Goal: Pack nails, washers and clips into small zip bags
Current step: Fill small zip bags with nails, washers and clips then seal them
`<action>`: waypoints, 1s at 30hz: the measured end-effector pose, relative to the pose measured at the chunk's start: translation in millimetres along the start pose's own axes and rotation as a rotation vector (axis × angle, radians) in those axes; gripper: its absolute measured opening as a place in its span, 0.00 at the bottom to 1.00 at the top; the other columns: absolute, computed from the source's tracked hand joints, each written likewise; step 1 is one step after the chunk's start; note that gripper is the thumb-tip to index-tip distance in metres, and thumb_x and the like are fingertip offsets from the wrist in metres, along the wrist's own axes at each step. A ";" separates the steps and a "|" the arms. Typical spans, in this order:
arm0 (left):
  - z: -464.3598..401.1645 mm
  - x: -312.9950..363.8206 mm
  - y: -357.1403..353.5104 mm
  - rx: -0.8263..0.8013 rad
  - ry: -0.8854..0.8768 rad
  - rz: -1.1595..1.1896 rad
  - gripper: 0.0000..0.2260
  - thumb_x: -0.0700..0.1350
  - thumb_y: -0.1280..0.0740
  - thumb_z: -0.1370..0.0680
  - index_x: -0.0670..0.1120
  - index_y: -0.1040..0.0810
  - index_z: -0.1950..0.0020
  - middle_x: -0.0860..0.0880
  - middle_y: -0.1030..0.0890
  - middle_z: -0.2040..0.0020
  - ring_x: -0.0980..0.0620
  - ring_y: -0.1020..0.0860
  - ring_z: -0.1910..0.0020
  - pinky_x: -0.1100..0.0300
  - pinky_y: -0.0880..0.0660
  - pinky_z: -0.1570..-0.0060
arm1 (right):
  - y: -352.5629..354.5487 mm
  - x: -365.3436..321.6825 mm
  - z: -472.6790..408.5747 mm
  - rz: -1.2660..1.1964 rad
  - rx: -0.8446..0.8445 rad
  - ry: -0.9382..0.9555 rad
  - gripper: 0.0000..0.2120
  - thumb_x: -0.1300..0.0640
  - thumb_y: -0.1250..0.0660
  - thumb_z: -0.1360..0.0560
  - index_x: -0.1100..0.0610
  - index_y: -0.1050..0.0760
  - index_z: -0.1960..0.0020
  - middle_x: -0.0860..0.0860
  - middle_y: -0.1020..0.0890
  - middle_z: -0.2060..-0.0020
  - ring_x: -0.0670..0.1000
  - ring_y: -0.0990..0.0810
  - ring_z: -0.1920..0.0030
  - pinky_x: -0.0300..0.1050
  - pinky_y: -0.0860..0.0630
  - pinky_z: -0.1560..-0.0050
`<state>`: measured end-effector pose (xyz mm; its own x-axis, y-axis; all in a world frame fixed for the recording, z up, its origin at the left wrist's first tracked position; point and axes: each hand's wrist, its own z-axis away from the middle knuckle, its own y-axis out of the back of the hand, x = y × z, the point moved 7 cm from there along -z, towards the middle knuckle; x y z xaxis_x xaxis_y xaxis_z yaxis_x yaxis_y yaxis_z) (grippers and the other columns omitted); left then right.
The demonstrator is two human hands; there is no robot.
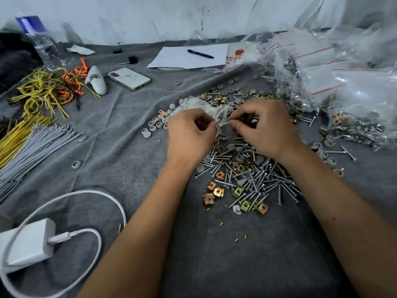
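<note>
Both hands at a small bag over the hardware heap

Left hand (190,134) – fingers curled, pinching the near edge of a small clear zip bag (202,108). Bag crumpled, held just above the grey cloth (120,147); contents too blurred to tell.

Right hand (266,127) – thumb and forefinger pinched together at the bag's mouth, right beside the left fingertips. A thin pale sliver shows between them; cannot tell if it is a nail or the bag's edge. Other fingers curled under.

Directly below the hands: loose pile of silver nails (255,179) mixed with brass-coloured square clips (217,191). Grey round washers (155,123) scattered left of the bag and beyond it, some among the nails.

Far right: heap of clear zip bags (348,82) with red seal strips, several already holding hardware.

Left side: tangle of yellow and orange wire ties (49,87), bundle of grey ties (36,145) beside more yellow ones.

Near left: white charger (28,241) with looped cable.

Behind the work: phone (129,78) lying flat, white sheet of paper (191,55) with a black pen (200,54) resting on it, plastic bottle (40,39) at far left
</note>
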<state>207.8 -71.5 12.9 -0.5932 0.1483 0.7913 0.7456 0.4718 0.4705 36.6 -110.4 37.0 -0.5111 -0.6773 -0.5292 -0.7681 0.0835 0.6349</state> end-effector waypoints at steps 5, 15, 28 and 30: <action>0.5 3.0 -1.4 -0.004 -0.007 0.135 0.03 0.39 0.24 0.26 0.46 0.14 0.59 0.53 0.17 0.67 0.58 0.20 0.69 0.64 0.24 0.67 | 1.9 -2.7 0.3 0.075 0.036 0.002 0.04 0.61 0.22 0.28 0.58 0.13 0.54 0.51 0.15 0.61 0.45 0.21 0.64 0.29 0.29 0.60; 1.0 -2.0 -0.5 0.039 0.089 0.424 0.02 0.36 0.25 0.25 0.39 0.15 0.57 0.41 0.17 0.68 0.52 0.22 0.72 0.56 0.25 0.68 | 4.1 -10.9 2.7 -0.156 0.163 0.048 0.06 0.59 0.21 0.27 0.59 0.13 0.51 0.50 0.14 0.57 0.46 0.16 0.56 0.42 0.20 0.52; 0.2 2.7 8.1 0.112 -0.003 0.470 0.02 0.37 0.25 0.25 0.41 0.15 0.57 0.45 0.18 0.67 0.48 0.23 0.69 0.54 0.26 0.66 | -10.6 -13.1 4.2 -0.165 -0.046 0.040 0.09 0.65 0.26 0.25 0.58 0.14 0.45 0.48 0.13 0.52 0.39 0.15 0.51 0.35 0.20 0.46; 1.2 6.2 7.6 0.102 -0.033 0.498 0.02 0.36 0.25 0.25 0.41 0.16 0.57 0.48 0.18 0.69 0.51 0.23 0.71 0.57 0.26 0.69 | -9.5 -12.7 4.4 -0.156 -0.015 0.022 0.09 0.65 0.26 0.24 0.59 0.15 0.45 0.48 0.13 0.52 0.39 0.15 0.51 0.36 0.19 0.47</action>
<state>209.4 -66.0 20.9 -0.1837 0.4036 0.8963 0.9081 0.4188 -0.0024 48.7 -99.4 35.2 -0.3772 -0.6969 -0.6099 -0.8315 -0.0352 0.5545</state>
